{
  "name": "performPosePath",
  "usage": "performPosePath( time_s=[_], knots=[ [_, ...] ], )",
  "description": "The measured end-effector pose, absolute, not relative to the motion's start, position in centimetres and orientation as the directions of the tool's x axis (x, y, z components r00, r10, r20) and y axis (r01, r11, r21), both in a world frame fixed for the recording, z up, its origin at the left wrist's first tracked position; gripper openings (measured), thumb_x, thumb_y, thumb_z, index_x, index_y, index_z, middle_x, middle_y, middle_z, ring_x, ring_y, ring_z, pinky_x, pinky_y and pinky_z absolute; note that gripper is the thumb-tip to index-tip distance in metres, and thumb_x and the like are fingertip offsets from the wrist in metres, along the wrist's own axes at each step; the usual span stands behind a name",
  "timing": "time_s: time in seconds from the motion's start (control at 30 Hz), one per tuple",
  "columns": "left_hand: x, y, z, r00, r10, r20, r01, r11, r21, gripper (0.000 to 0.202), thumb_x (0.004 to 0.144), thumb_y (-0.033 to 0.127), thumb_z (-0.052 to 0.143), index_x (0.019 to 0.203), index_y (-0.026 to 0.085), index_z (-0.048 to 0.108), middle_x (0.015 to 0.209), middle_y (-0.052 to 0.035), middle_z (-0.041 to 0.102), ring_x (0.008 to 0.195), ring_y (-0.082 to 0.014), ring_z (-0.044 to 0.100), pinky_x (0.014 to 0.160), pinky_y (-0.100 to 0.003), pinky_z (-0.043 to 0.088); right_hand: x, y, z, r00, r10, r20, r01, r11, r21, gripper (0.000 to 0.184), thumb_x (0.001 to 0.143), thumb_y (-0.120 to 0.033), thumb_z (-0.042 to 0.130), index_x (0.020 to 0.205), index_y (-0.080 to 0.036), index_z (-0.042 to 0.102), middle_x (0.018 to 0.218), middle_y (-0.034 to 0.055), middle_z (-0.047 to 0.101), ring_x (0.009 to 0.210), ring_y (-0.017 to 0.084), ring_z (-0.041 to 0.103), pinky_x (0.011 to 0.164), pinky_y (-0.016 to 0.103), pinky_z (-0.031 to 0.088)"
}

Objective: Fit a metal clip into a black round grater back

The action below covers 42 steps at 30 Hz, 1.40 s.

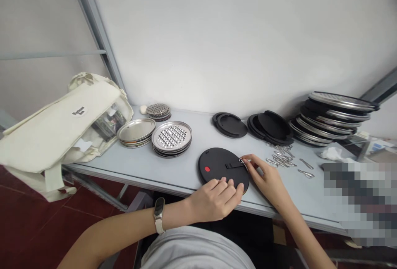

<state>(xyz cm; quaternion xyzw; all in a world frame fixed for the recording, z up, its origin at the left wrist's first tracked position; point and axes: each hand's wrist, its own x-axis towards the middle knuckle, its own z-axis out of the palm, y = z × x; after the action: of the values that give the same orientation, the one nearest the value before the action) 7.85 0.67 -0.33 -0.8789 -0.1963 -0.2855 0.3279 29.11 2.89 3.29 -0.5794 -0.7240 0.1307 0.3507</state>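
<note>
A black round disc (217, 170) with a red dot lies near the table's front edge. My left hand (215, 198) rests over its near edge with bent fingers, holding it; the thumb is hidden. Across the disc's right half runs a short black strap (233, 165). At the strap's outer end, my right hand (263, 176) pinches a small metal wire clip (241, 160), partly covered by the fingertips. Several similar wire clips (281, 156) are heaped to the right of the disc, with two more lying apart nearby.
Stacked metal grater discs (172, 136) and plain metal discs (136, 129) stand left. Black discs (231, 124) and black round trays (274, 126) lie behind. A tall stack of metal-and-black discs (328, 122) rises right. A cream bag (62, 124) sits at the left end.
</note>
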Motion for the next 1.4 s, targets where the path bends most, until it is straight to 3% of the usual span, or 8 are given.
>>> performPosePath(
  time_s=[0.53,0.77,0.97,1.13,1.4],
  knots=[
    [7.85,0.7,-0.11,0.734,0.135,0.666,0.539,-0.713,-0.448,0.033,0.098,0.03,0.055,0.124,0.011,0.062,0.108,-0.011,0.067,0.094,-0.0186,0.062,0.076,-0.027,0.044,29.48,2.97,2.8,-0.07,0.957,0.28,0.747,0.236,-0.621,0.028,0.098,-0.044,0.039,0.098,-0.024,0.06,0.085,0.0026,0.072,0.073,0.019,0.067,0.07,0.029,0.048],
    [7.86,0.69,-0.23,0.737,0.142,0.66,0.54,-0.711,-0.451,0.033,0.097,0.03,0.055,0.124,0.012,0.061,0.109,-0.0105,0.066,0.093,-0.0175,0.062,0.075,-0.027,0.044,29.34,2.98,2.63,-0.057,0.96,0.275,0.718,0.231,-0.657,0.029,0.097,-0.044,0.038,0.11,-0.023,0.054,0.068,-0.0002,0.063,0.059,0.018,0.06,0.062,0.028,0.047],
    [7.84,0.71,-0.37,0.747,0.143,0.649,0.535,-0.709,-0.46,0.035,0.098,0.032,0.054,0.126,0.011,0.059,0.11,-0.0118,0.065,0.094,-0.0183,0.062,0.076,-0.028,0.044,29.28,3.11,2.7,-0.094,0.962,0.257,0.702,0.246,-0.668,0.025,0.098,-0.043,0.038,0.102,-0.023,0.054,0.079,0.0023,0.068,0.066,0.018,0.062,0.066,0.028,0.046],
    [7.8,0.72,-0.36,0.753,0.145,0.642,0.531,-0.71,-0.462,0.035,0.098,0.031,0.054,0.126,0.011,0.059,0.109,-0.0113,0.065,0.094,-0.0186,0.062,0.077,-0.028,0.044,28.95,2.75,2.98,-0.101,0.957,0.272,0.717,0.259,-0.647,0.025,0.097,-0.044,0.039,0.105,-0.023,0.05,0.063,-0.0034,0.054,0.057,0.016,0.053,0.06,0.027,0.043],
    [7.8,0.69,-0.25,0.736,0.129,0.665,0.533,-0.716,-0.451,0.035,0.098,0.031,0.055,0.124,0.01,0.061,0.107,-0.011,0.065,0.094,-0.0192,0.062,0.076,-0.029,0.044,29.01,2.69,2.82,-0.124,0.956,0.266,0.729,0.27,-0.629,0.021,0.093,-0.034,0.04,0.108,-0.021,0.049,0.064,-0.0043,0.048,0.057,0.015,0.05,0.058,0.026,0.042]
  ],
)
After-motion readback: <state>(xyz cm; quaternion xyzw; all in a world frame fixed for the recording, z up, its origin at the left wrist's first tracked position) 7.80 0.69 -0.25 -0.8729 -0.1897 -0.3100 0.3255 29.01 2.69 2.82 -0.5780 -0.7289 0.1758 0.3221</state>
